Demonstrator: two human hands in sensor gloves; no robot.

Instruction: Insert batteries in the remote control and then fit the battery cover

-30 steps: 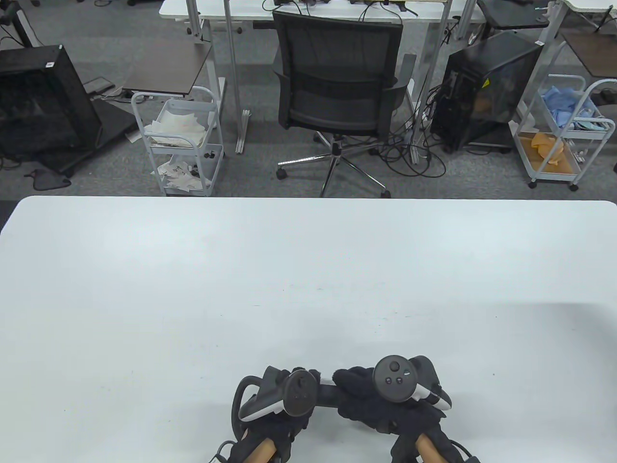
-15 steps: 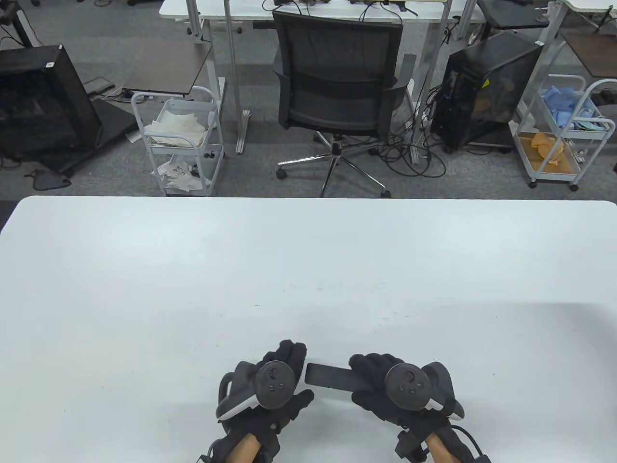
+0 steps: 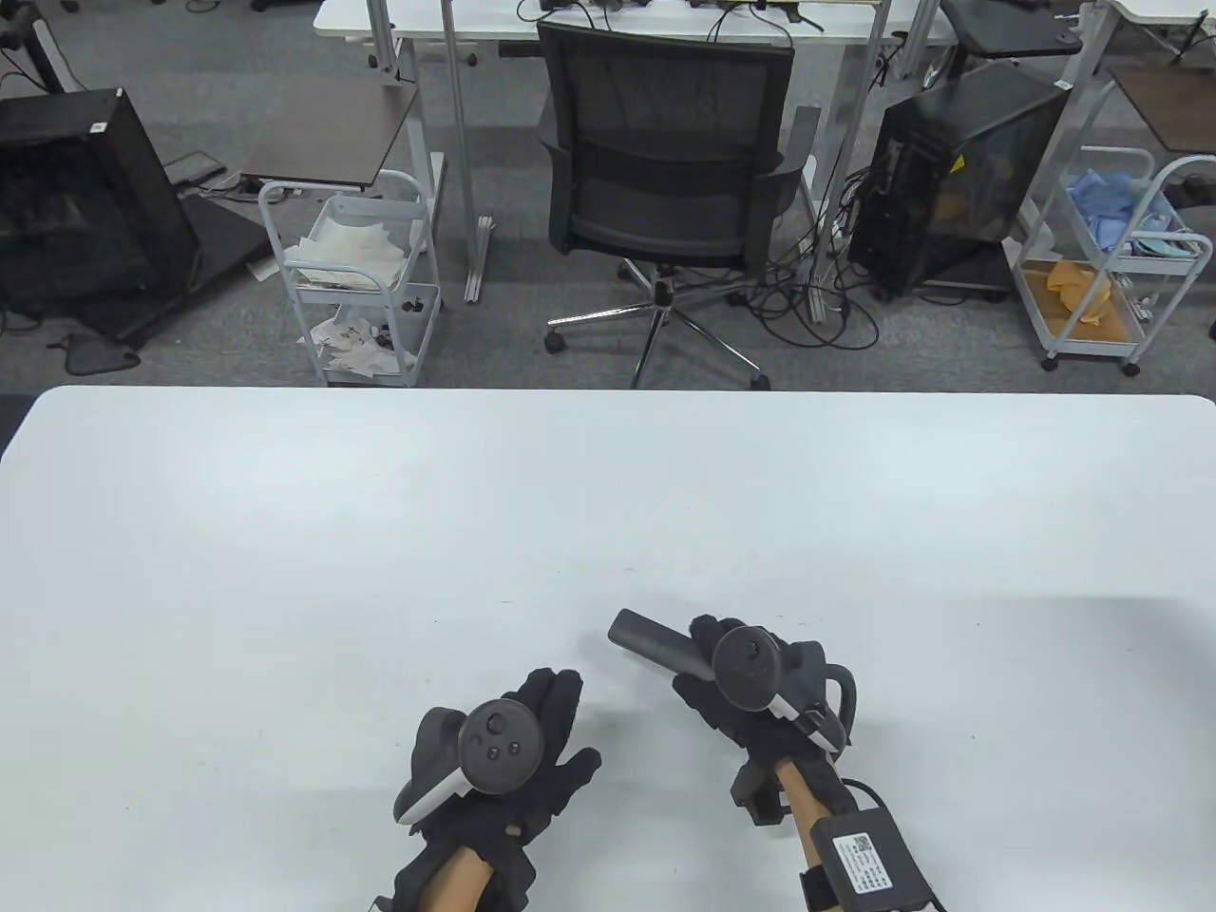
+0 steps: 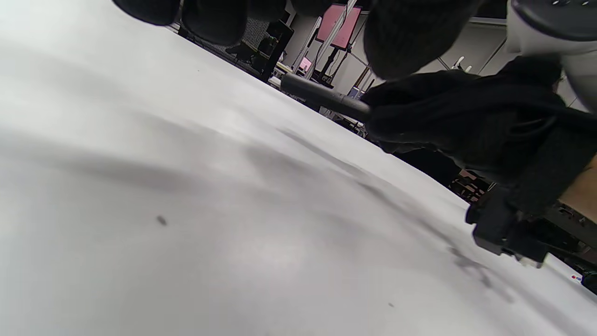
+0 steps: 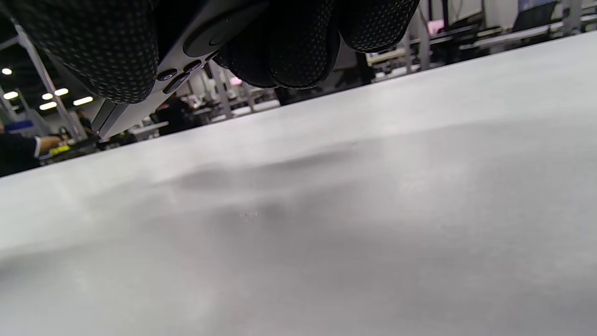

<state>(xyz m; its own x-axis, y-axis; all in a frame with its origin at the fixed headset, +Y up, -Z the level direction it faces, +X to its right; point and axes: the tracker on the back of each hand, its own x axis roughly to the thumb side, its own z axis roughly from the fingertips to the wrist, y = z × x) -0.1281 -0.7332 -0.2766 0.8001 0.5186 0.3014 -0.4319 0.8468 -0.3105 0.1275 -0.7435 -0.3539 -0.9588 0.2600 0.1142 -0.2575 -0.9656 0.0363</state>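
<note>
My right hand (image 3: 736, 679) grips a dark remote control (image 3: 651, 644) and holds it above the white table (image 3: 380, 532), its free end pointing up-left. In the right wrist view the remote (image 5: 186, 51) shows its button side facing down, between my fingers (image 5: 280, 46). In the left wrist view the remote (image 4: 322, 95) sticks out of the right hand (image 4: 447, 116) above the table. My left hand (image 3: 532, 741) is empty, fingers spread, low over the table to the left of the right hand. No batteries or battery cover are in view.
Beyond the table's far edge stand an office chair (image 3: 670, 180), two white carts (image 3: 356, 275) (image 3: 1111, 256) and a black computer case (image 3: 959, 171).
My left hand has let go of the remote and moved back to the left, opening. My right hand has lifted the remote and carried it forward, away from me.
</note>
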